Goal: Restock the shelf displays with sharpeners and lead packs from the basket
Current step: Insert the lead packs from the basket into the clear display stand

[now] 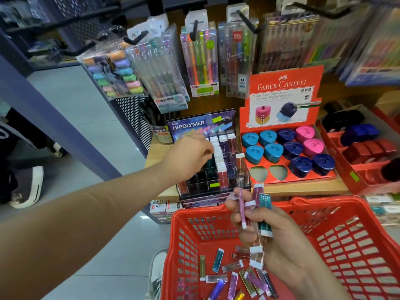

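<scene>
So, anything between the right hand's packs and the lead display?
Nothing visible: the lead packs in the right hand have open air up to the lead display; the left hand sits at its left rows.

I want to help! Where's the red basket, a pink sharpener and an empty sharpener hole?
Red basket (201,211): head view, far rim.
Pink sharpener (305,132): head view, its top face.
Empty sharpener hole (258,174): head view, its middle.

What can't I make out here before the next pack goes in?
Head view:
- Left hand: its back hides whether it pinches a pack at the lead display.
- Right hand: fingers overlap the lead packs; count unclear.
- Basket: floor partly under that hand, near right corner cut by the frame edge.
- Pack print: too small.
</scene>
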A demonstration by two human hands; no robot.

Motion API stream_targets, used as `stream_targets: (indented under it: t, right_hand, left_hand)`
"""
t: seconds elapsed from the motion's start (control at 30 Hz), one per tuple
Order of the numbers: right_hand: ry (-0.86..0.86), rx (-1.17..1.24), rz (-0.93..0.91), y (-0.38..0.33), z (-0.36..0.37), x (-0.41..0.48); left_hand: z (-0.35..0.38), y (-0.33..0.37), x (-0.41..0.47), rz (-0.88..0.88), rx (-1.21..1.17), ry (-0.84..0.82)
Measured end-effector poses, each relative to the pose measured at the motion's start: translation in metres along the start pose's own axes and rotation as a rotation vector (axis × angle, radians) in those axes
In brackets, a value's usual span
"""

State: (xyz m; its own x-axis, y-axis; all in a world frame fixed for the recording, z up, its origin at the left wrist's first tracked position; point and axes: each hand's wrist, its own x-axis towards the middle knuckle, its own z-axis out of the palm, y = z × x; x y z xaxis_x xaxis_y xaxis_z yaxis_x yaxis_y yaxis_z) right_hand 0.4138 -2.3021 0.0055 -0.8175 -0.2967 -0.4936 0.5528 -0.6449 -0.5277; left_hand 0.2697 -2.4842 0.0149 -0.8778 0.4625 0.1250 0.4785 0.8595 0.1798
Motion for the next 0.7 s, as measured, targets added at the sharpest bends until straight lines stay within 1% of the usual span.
stream_targets:
  t: [0.1,0.17,0.2,0.23,0.27,0.3,0.33,0.37,0.4,0.43,0.47,0.53,0.6,0.7]
  right_hand:
    - [0.009,-0.034,-0.028,0.000,0.003,-0.001]
    - [0.042,-0.121,-0.056,0.000,0.004,-0.002]
    - [0.054,-0.183,-0.079,-0.001,0.005,-0.003]
    - [0.060,-0.237,-0.104,-0.002,0.007,-0.004]
    - [0.062,-0.277,-0.126,-0.003,0.009,-0.004]
    - [0.065,-0.302,-0.144,-0.004,0.011,-0.004]
    - [0.072,-0.319,-0.162,-0.004,0.013,-0.003]
    - [0.081,-0.333,-0.180,-0.004,0.014,-0.003]
    - [0.087,-0.349,-0.200,-0.005,0.016,-0.002]
    - [0.090,-0.365,-0.218,-0.005,0.017,-0.002]
    - [0.092,-0.374,-0.231,-0.005,0.018,-0.002]
    - [0.113,-0.381,-0.245,-0.005,0.018,-0.002]
    - [0.143,-0.371,-0.239,-0.005,0.016,-0.001]
    - [0.172,-0.286,-0.240,-0.005,0.016,0.001]
  left_hand:
    - [-0.004,0.004,-0.001,-0.077,-0.051,0.013]
    - [-0.016,0.009,0.000,-0.181,-0.120,0.047]
    - [-0.025,0.013,0.000,-0.233,-0.193,0.040]
    - [-0.036,0.018,-0.001,-0.304,-0.318,-0.014]
    - [-0.046,0.025,-0.003,-0.376,-0.487,-0.129]
    - [-0.055,0.033,-0.008,-0.431,-0.652,-0.289]
    - [-0.060,0.041,-0.014,-0.449,-0.759,-0.442]
    - [-0.062,0.047,-0.021,-0.432,-0.814,-0.550]
    - [-0.061,0.052,-0.027,-0.406,-0.858,-0.607]
    - [-0.058,0.055,-0.032,-0.379,-0.901,-0.618]
    - [-0.056,0.057,-0.036,-0.373,-0.936,-0.596]
    - [-0.054,0.055,-0.038,-0.402,-0.995,-0.530]
    - [-0.059,0.050,-0.040,-0.429,-1.045,-0.507]
    - [-0.062,0.043,-0.045,-0.389,-1.038,-0.595]
